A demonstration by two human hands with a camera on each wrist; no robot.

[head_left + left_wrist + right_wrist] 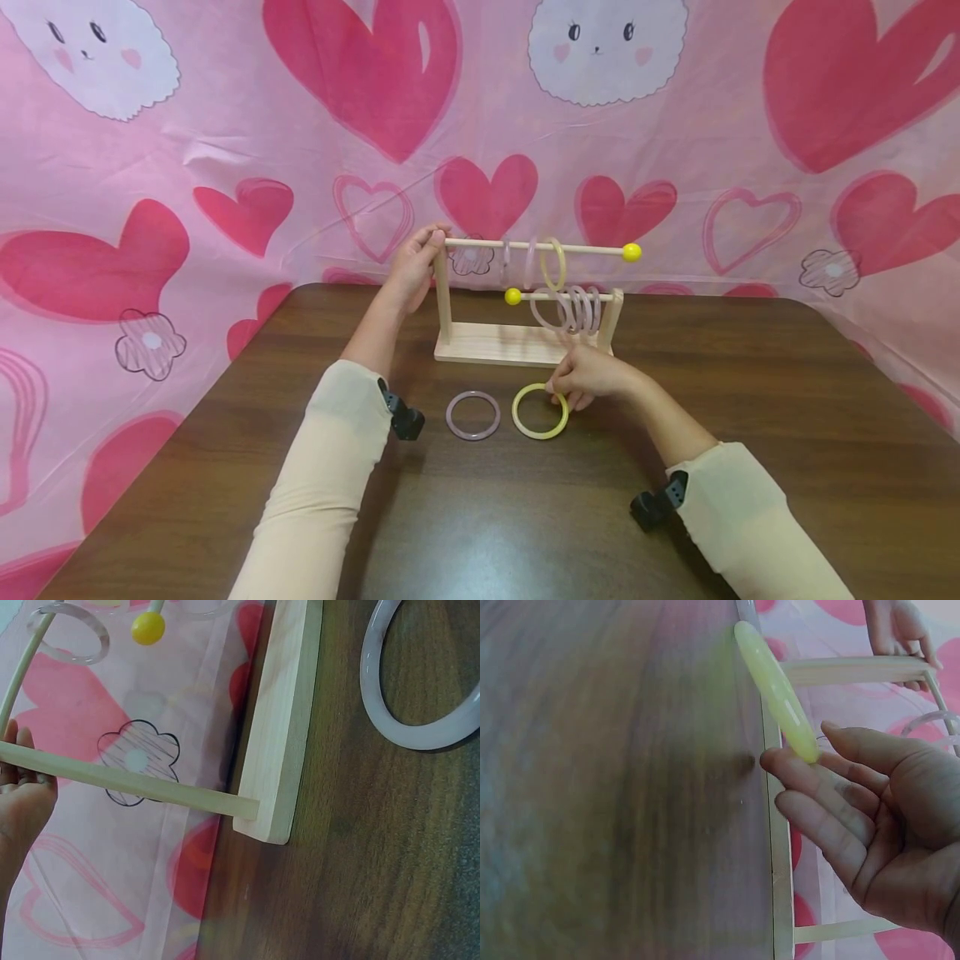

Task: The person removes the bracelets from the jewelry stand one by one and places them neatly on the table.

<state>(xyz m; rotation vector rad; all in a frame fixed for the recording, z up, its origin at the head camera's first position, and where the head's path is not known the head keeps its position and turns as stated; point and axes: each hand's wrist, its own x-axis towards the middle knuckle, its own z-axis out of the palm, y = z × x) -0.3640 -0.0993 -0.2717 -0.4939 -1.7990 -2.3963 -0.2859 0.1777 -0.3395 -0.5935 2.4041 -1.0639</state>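
Note:
My left hand grips the top left corner of a wooden bangle stand, where its upper rod meets the post. My right hand pinches the edge of a yellow bangle between thumb and fingers, in front of the stand's base. In the right wrist view this yellow bangle appears tilted, almost edge-on. Left of it, a purple bangle lies flat on the table. Two pale purple bangles and a yellow bangle hang on the upper rod. Several pale purple bangles hang on the lower rod.
A yellow ball caps the upper rod's right end, and another yellow ball caps the lower rod's left end. The dark wooden table runs back to a pink cloth printed with hearts.

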